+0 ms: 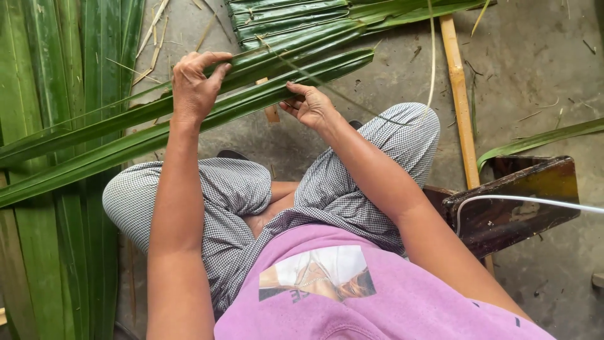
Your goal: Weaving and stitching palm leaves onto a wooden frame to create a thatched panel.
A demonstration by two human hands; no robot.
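Observation:
A long green palm leaf (pixel 113 135) stretches across my knees from the lower left up to the upper middle. My left hand (pixel 195 85) is curled over its upper edge, gripping it from above. My right hand (pixel 311 106) pinches the lower edge of the same leaf near its cut end (pixel 362 58). A thin pale midrib strand (pixel 327 88) runs off the leaf past my right hand. I sit with checked trousers (pixel 226 189) and a pink shirt (pixel 377 296).
Several more long green leaves (pixel 56 252) lie piled on the floor at the left. A bundle of folded leaves (pixel 289 16) sits at the top. A bamboo stick (pixel 459 94) lies to the right, next to a dark wooden stool (pixel 522 195) and a white cable (pixel 535 200).

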